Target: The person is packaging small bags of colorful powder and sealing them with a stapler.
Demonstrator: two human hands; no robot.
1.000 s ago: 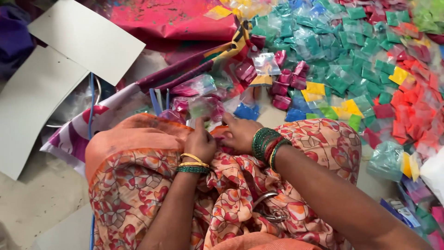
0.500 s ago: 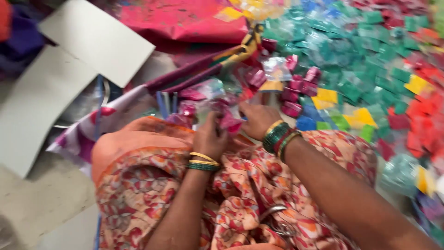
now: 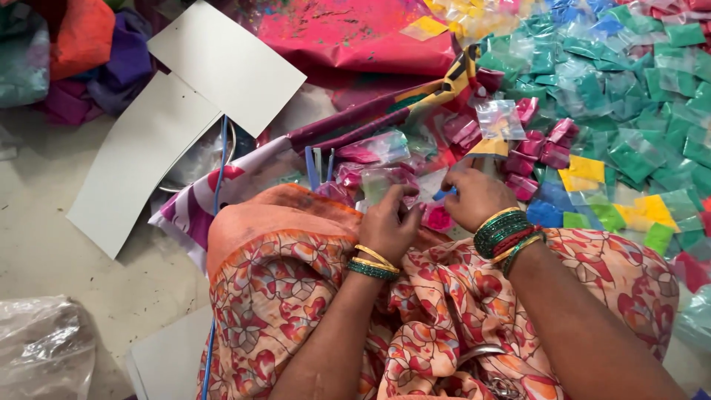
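**Two Hands and Many Little Colour Packets**

Grey floor (image 3: 89, 289) lay on the left, and two white cards (image 3: 222, 63) rested on it, one partly over a metal bowl (image 3: 196, 159). Far to the right, a big heap of small packets (image 3: 622, 111) in green, blue, yellow and pink covered the ground. A pink cloth (image 3: 355, 33) lay at the far side.

Close by, an orange flowered cloth (image 3: 281, 274) covered the person's lap. The left hand (image 3: 389, 226) was curled shut around a small clear packet (image 3: 381, 181), just past the lap. The right hand (image 3: 478, 196) was right beside it, fingers bent and closed, touching the same bunch of packets. I could not tell exactly what its fingers pinched. Bangles (image 3: 507, 233) sat on the right wrist. A crumpled clear bag (image 3: 44, 344) lay near, on the left.
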